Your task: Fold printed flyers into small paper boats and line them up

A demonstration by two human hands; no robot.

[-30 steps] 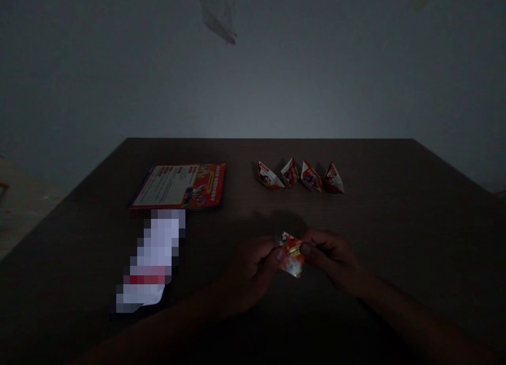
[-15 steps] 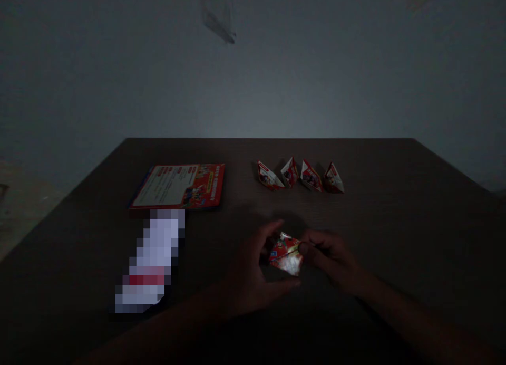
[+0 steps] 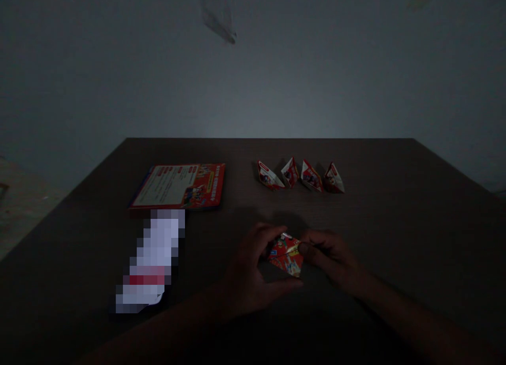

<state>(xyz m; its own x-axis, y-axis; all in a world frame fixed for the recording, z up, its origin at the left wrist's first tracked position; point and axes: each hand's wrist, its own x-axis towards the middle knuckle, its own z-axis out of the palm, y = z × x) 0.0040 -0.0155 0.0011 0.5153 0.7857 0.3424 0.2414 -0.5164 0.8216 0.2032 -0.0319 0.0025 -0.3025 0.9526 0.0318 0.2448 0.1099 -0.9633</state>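
Note:
A glossy red printed paper piece (image 3: 286,255), folded to a pointed shape, is held up between my two hands above the near part of the table. My left hand (image 3: 253,270) curves around its left side, fingers at the top corner and thumb by the bottom corner. The thumb and fingers of my right hand (image 3: 330,254) pinch its right corner. Farther back, several folded paper pieces (image 3: 311,176) with red and white printing stand in a row.
A red printed box or book (image 3: 166,185) lies at the left on the dark table (image 3: 387,207). In front of it is a pixelated whitish object (image 3: 154,259) with a red band. A clear plastic pouch (image 3: 217,14) hangs on the wall (image 3: 316,69).
The fingers of my left hand have come down closer to the top of the folded paper piece. The piece has tilted slightly, and its bright glare has faded, showing red print.

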